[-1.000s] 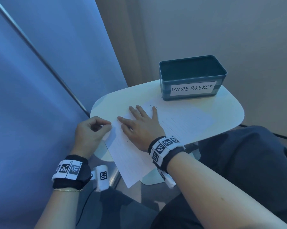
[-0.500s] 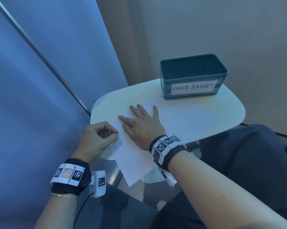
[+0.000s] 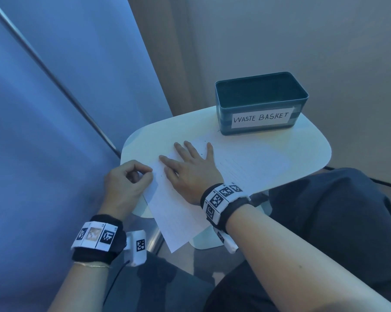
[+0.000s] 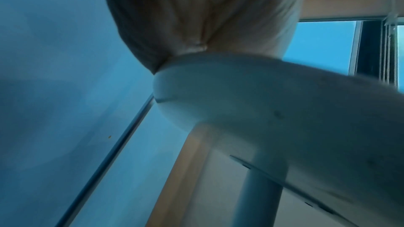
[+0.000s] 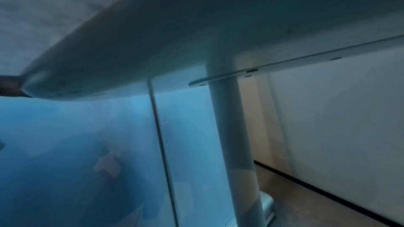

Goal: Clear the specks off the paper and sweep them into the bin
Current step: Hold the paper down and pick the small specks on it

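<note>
Head: paper (image 3: 246,167) under right hand (image 3: 190,172)

the head view looks forward and down from above onto the table (image 3: 302,154). both wrist views sit below the tabletop edge, close up, facing upward at its underside (image 5: 196,32) and the table leg (image 5: 236,144); the leg (image 4: 258,199) shows in both.
</note>
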